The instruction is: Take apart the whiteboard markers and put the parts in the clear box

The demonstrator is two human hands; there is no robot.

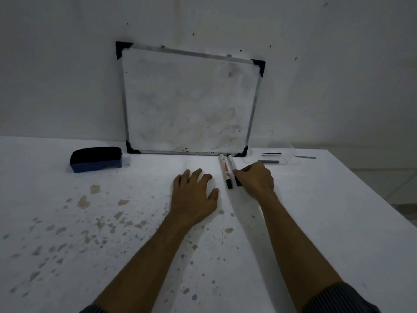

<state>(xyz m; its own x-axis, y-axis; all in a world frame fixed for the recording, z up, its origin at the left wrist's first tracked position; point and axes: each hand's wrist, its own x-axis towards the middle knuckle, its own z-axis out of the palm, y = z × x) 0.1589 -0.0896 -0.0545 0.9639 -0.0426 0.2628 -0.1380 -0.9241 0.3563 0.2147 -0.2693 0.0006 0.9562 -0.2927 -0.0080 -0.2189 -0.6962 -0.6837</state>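
Note:
Two white whiteboard markers with black caps lie side by side on the white table, the left marker (225,171) free and the right marker (232,169) partly under my fingers. My right hand (256,179) curls over the right marker, fingertips touching its barrel near the cap. My left hand (195,195) rests flat on the table, fingers spread, just left of the markers and holding nothing. The clear box (283,154) stands at the back right, with dark marker parts (269,161) inside it.
A small whiteboard (191,100) leans against the wall behind the markers. A blue eraser (97,159) sits at the back left. A grey part (305,157) lies right of the box. The table's right edge (372,195) runs diagonally; stains speckle the near left.

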